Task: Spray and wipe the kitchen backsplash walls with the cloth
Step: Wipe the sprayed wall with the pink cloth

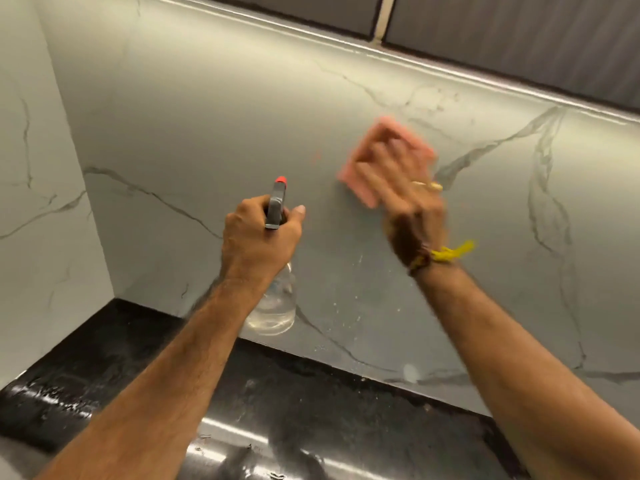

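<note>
Head view: left hand (261,237) grips spray bottle (273,299); right hand (398,181), fingers flat, presses pink cloth (360,174) mid-backsplash (207,133).

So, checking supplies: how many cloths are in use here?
1. A pink cloth under the right hand, flat on the back wall. The left hand holds a bottle.

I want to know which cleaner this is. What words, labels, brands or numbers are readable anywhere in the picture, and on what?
None can be read.
Spray bottle in the left hand: clear body, grey trigger head, red nozzle; no label shows.
Pink cloth under the right hand: blurred, no print visible.
Backsplash wall and black counter: veining and reflections only.
</note>
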